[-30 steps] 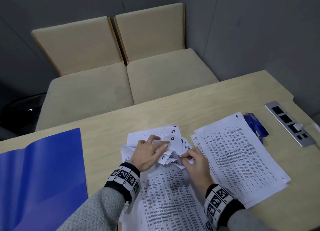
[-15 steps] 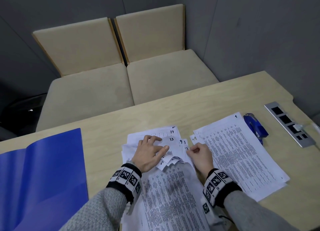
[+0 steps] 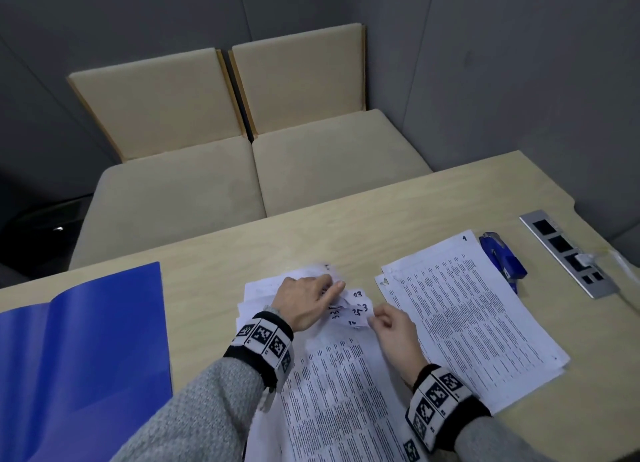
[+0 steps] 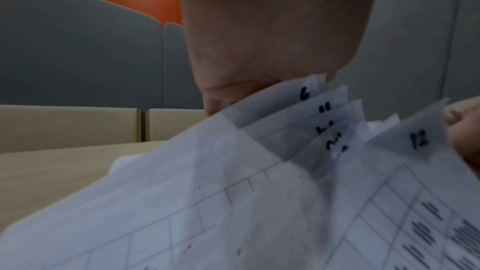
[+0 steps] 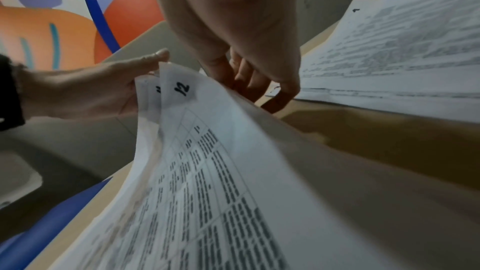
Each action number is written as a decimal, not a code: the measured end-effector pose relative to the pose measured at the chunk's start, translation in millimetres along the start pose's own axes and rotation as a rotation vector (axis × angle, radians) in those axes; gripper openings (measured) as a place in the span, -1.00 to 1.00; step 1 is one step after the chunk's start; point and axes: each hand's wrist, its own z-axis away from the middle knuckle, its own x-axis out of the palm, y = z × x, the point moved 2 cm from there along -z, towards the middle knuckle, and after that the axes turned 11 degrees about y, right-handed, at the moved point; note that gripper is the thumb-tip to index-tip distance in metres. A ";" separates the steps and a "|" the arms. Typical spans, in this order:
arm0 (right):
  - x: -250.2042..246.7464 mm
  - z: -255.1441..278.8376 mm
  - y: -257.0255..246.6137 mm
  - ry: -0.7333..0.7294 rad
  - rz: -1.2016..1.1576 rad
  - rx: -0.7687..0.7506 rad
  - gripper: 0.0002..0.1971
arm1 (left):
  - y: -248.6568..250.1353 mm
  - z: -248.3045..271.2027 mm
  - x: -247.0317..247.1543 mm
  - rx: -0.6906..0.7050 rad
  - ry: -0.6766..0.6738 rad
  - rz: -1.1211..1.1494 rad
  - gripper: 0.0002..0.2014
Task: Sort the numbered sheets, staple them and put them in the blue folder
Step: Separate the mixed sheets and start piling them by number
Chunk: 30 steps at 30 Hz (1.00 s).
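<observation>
Sorting is under way and, by my reading, far from finished. At lower centre of the head view the left hand rests on a fanned stack of printed sheets, its fingers bending back the numbered corners, while the right hand pinches one corner of that fan between thumb and fingers. The right wrist view shows a raised sheet marked 12 at that pinch, though exactly which sheet the fingers grip I cannot tell. To the right lies a second pile, flat and fairly square, its top sheet marked 1 at the far corner; it looks like the sorted set so far. The blue stapler lies untouched just beside that pile, toward the right edge of the frame, and the blue folder lies open at lower left with no paper in it, so stapling and filing both remain. The sheets are thin, limp white paper printed with dense tables, their corners curled and hand-numbered in black ink. The folder looks smooth and glossy, the table pale matte wood.
</observation>
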 end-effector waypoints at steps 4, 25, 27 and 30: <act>-6.4 0.3 -3.9 0.140 0.031 -0.011 -0.93 | -7.3 8.0 -2.1 0.005 0.084 -0.005 -0.47; -67.0 -27.5 -30.7 0.193 0.053 -0.163 -0.85 | -20.0 7.0 9.1 -0.163 -0.001 0.002 -0.43; -59.9 -37.2 -12.9 0.205 0.288 -0.091 -0.83 | -19.9 4.9 10.4 -0.178 0.010 -0.007 -0.38; -54.6 -46.2 4.9 0.256 0.365 0.157 -0.71 | -21.3 8.6 9.5 -0.148 0.114 0.034 -0.40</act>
